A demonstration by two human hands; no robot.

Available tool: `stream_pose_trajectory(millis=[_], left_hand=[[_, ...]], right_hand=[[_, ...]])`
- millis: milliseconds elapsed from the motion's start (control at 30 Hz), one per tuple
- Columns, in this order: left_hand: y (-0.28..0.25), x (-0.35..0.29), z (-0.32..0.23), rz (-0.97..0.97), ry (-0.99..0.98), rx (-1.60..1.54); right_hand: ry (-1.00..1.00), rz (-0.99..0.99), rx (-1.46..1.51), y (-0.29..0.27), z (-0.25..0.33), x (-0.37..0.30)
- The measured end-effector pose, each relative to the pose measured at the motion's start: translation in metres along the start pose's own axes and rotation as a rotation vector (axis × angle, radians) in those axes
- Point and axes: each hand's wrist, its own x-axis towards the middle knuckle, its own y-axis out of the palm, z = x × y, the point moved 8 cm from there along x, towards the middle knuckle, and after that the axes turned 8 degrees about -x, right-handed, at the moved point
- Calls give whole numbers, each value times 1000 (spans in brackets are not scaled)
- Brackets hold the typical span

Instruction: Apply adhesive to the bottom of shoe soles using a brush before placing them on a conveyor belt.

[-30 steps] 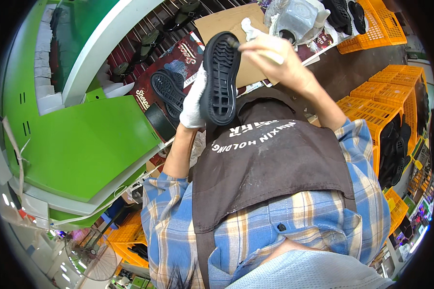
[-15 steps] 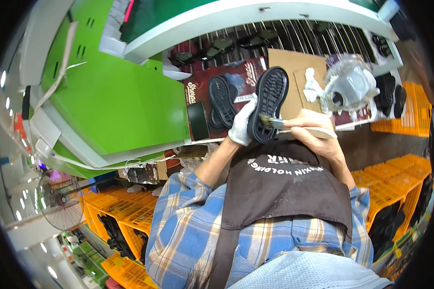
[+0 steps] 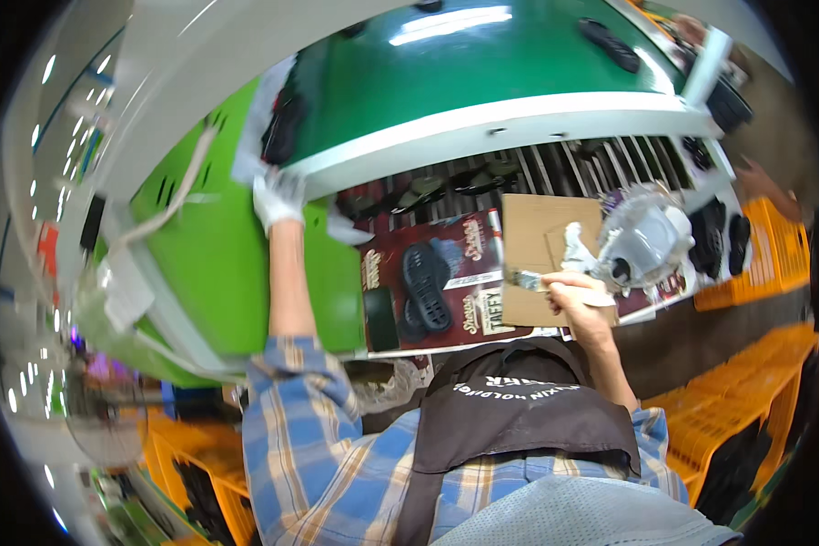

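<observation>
Brush (image 3: 526, 278): in my right hand, at three o'clock from the middle of my view, bristles pointing to nine o'clock over the brown cardboard (image 3: 539, 218); whether they touch it I cannot tell.
Left forearm (image 3: 288, 282): stretched out straight from my plaid sleeve (image 3: 293, 373) toward twelve o'clock, above the lime-green panel (image 3: 237, 291).
Left hand (image 3: 279, 198): white-gloved, at ten o'clock from the middle, fingers pointing to about twelve. They are blurred, so I cannot tell if they are spread or pressed together.
Dark footwear piece (image 3: 282, 127): just beyond my left fingers, at twelve o'clock from them; I cannot make out any contact.
Black soles (image 3: 425, 284): close to the middle, one lying partly over the other on the dark red board (image 3: 469, 259).
Right hand (image 3: 581, 296): bare, fingers curled in and pinching the pale handle, its end sticking out toward three o'clock.
Right forearm (image 3: 617, 369): slanting up toward eleven o'clock.
White crumpled cloth (image 3: 576, 250): just beside my right hand, at twelve.
Clear container (image 3: 651, 238): near that hand, at two.
</observation>
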Motion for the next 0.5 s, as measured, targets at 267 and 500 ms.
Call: stream_pose_trajectory(millis=[267, 500], left_hand=[[110, -51, -46, -265, 1148, 1765], [77, 46, -56, -339, 701, 1970]], right_hand=[[157, -123, 127, -21, -24, -11], [186, -245, 124, -33, -30, -30]])
